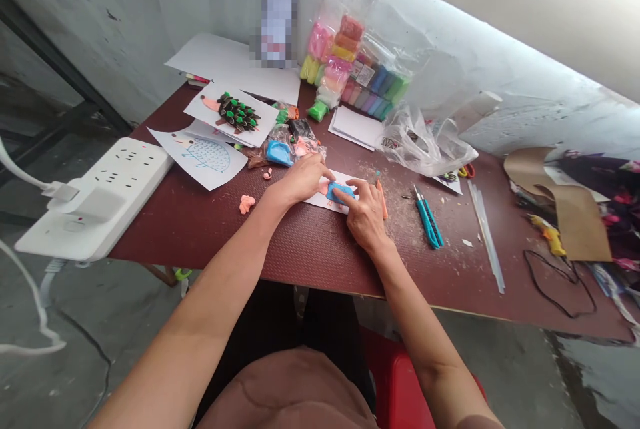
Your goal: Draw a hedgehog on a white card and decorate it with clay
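Observation:
A piece of blue clay (341,192) lies flattened on a small white paper (320,200) at the table's middle, with pink clay (324,187) at its left end. My left hand (303,177) reaches over the paper's left side, fingers stretched out and their tips by the pink end. My right hand (367,212) rests at the right, thumb and forefinger apart and touching the blue clay. Its other fingers are bent. An orange stick-like tool (383,199) lies just beyond the right hand. Pink clay lumps (247,204) sit left of my left forearm.
Hedgehog pictures (200,157) and opened clay packets (280,152) lie at left. Bagged coloured clay (340,59) stands against the wall. A teal-handled cutting tool (427,217), clear glue sticks (486,236) and a yellow glue gun (549,236) lie at right. A power strip (107,216) borders the left edge.

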A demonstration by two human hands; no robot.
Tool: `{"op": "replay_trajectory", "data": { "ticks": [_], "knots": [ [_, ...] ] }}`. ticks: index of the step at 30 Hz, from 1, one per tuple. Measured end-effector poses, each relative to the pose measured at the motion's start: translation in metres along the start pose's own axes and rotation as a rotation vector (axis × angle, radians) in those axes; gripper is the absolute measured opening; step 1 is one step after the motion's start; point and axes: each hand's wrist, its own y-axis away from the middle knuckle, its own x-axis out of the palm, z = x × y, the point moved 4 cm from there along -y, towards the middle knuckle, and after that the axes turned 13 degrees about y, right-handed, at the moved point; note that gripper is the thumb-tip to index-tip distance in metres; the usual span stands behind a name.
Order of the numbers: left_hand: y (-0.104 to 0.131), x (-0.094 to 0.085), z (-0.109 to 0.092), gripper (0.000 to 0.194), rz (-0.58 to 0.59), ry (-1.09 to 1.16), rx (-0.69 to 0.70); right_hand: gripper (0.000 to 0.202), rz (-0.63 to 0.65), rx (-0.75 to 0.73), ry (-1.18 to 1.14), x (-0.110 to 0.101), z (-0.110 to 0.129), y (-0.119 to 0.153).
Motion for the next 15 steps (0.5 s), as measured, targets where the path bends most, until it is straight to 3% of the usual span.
{"op": "replay_trajectory", "data": {
  "ticks": [6,10,15],
  "knots": [
    [-0.007,-0.004,0.004,0.048,-0.089,0.104,-0.059,0.043,-0.014,0.009,-0.042,-0.002,-0.002,0.005],
    [-0.005,-0.024,0.003,0.048,-0.342,0.166,-0.065,0.049,-0.076,0.072,-0.112,-0.004,-0.005,0.006],
    [0.014,-0.051,0.01,0.042,-0.597,-0.028,-0.206,0.048,-0.093,0.169,-0.114,-0.005,-0.013,0.007]
  ]
}}
